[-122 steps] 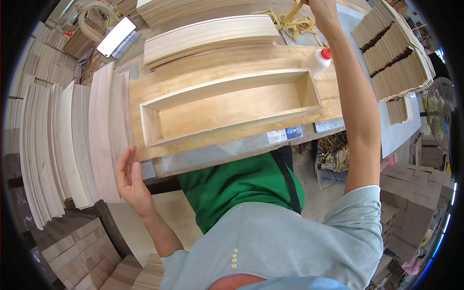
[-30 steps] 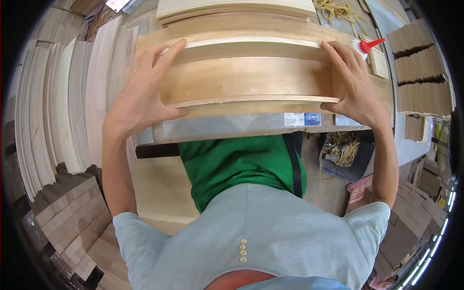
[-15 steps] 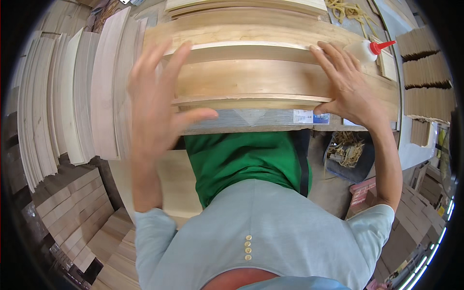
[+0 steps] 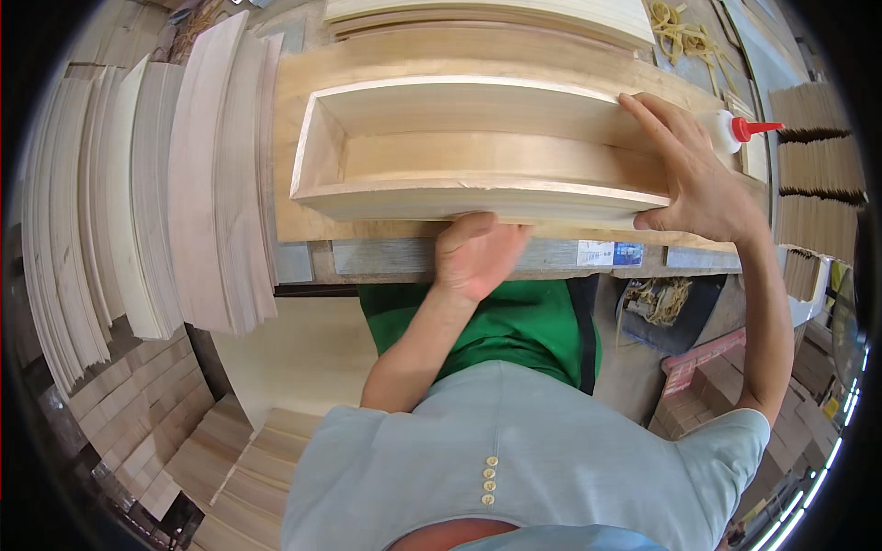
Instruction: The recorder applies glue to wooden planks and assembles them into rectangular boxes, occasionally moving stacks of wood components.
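Observation:
A long, open-topped box of pale wood [image 4: 413, 197] sits on a flat wooden board [image 4: 290, 110] on the bench. Its left end wall shows; my right hand [image 4: 703, 174] covers the right end. That hand spans the box's width, with the fingertips on the far wall and the thumb at the near corner. My left hand [image 4: 478, 253] is at the middle of the near wall, touching its lower edge. Its fingers point right and are slightly blurred, with nothing seen in them. Just beyond my right hand lies a white glue bottle with a red nozzle [image 4: 730, 131].
Thin wooden slats [image 4: 220, 184] stand stacked on the left. More boards [image 4: 496, 18] lie behind the box, near curled yellowish strips [image 4: 684, 37]. Bundled wood pieces [image 4: 818, 165] line the right side. A dark bin of scraps [image 4: 666, 312] is below the bench edge.
My left hand has come down from the box's left end to the middle of its near wall. The left end wall now shows. My right hand stays at the right end.

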A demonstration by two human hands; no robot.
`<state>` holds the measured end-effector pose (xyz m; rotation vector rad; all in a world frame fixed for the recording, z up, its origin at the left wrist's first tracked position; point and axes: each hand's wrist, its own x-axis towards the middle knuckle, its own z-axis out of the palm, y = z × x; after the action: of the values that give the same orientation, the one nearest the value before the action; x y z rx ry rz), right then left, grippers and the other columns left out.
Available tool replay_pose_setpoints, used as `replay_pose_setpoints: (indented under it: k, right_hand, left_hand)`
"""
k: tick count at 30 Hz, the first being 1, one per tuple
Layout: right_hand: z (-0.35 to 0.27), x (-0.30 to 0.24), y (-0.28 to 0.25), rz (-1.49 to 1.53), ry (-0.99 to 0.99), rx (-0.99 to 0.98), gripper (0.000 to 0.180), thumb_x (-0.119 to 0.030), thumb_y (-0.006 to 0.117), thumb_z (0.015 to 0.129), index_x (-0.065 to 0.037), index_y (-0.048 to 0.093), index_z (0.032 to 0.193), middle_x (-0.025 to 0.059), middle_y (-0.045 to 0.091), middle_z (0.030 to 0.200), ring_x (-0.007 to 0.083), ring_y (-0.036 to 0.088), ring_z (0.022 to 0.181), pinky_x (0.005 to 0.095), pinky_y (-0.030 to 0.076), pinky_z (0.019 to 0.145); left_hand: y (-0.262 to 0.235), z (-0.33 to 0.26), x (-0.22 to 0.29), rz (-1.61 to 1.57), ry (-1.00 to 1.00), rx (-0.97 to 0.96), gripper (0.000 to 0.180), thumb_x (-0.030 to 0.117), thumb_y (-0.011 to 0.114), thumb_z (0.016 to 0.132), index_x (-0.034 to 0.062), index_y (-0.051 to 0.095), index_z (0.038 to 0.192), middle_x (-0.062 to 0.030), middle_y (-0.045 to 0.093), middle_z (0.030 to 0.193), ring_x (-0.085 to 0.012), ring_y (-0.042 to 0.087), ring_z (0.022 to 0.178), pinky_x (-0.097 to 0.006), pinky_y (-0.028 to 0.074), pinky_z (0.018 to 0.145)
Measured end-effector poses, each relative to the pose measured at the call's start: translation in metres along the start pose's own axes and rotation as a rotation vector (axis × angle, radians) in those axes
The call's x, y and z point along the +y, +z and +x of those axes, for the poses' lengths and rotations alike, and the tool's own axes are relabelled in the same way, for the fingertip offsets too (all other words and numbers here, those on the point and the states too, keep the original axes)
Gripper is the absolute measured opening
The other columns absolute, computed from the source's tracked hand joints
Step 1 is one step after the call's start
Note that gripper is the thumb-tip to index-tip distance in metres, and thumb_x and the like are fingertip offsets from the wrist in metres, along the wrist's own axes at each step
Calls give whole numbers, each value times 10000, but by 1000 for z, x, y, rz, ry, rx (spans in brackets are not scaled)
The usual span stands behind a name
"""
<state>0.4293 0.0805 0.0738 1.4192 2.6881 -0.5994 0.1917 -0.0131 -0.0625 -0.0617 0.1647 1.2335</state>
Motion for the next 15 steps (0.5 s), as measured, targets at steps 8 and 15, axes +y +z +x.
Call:
replay_pose_setpoints:
  k: [8, 15]
  right_hand:
    - [3, -5, 2, -15, 5, 17, 1071, -187, 750, 481, -167, 302, 1453, 121, 371, 1401, 339, 354, 1287, 469, 271, 1111]
    - [2, -7, 0, 27, 3, 22, 1061, -187, 739, 480, -154, 309, 1449, 126, 378, 1394, 332, 344, 1301, 461, 246, 1119]
  left_hand:
    - [0, 6, -1, -92, -47, -17, 551, 58, 682, 678, 112, 531, 1205, 15, 539, 1230, -165, 410, 1211, -328, 247, 1060]
    - [6, 0, 8, -34, 57, 69, 540, 54, 672, 689, 113, 532, 1206, 12, 527, 1252, -177, 390, 1238, -344, 229, 1077]
